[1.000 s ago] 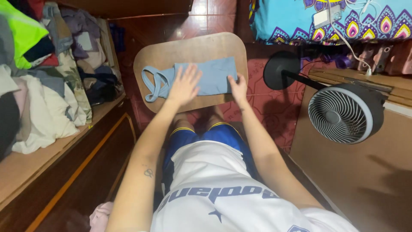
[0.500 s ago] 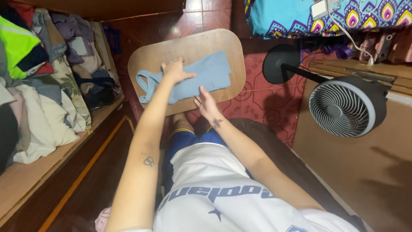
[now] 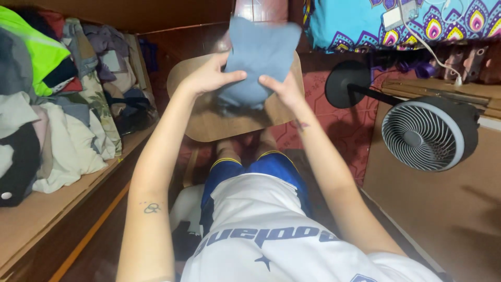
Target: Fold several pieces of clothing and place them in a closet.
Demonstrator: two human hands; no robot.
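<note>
A folded light blue top (image 3: 258, 57) hangs in the air above a small rounded wooden lap table (image 3: 209, 122). My left hand (image 3: 209, 75) grips its left edge with the thumb across the front. On the other side my right hand (image 3: 284, 89) pinches its lower right edge. The cloth is lifted off the board and droops between both hands, slightly blurred. My knees in blue shorts (image 3: 250, 162) sit just under the board.
A heap of mixed clothes (image 3: 57, 99) fills the wooden shelf on the left. A grey standing fan (image 3: 425, 136) with a round black base (image 3: 344, 83) is at right. A patterned blue bedspread (image 3: 396, 21) with a charger and white cable lies at the top right.
The blue top lay flat on the board under both hands, then was gathered and folded. Now both hands have raised it off the board into the air.
</note>
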